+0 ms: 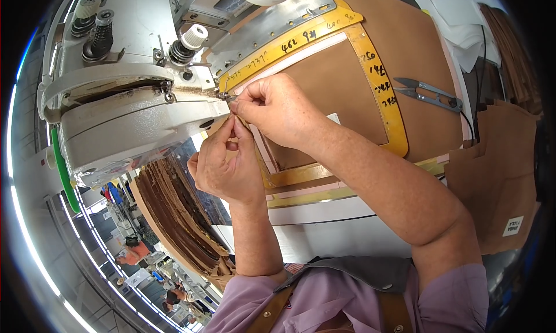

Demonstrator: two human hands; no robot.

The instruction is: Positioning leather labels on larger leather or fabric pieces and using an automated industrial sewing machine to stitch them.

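Observation:
Both my hands meet close to the head of a white industrial sewing machine [133, 127]. My right hand [284, 110] pinches thumb and forefinger together right beside the needle area. Just below it, my left hand [229, 165] also pinches, fingertips pointing up toward the right hand's. Whatever the fingertips hold is too small or hidden to make out. Under my right wrist lies a yellow clamping frame [385, 95] with handwritten marks, around a flat brown panel [324, 84]. A pair of dark thread snips [430, 94] rests to the frame's right, blades pointing toward it.
A thick stack of brown pieces [179, 223] stands at lower left, beside the machine. More brown material [498, 165] with a white label hangs at right. White cloth [460, 20] and a dark cable lie at upper right. Other people work far off at lower left.

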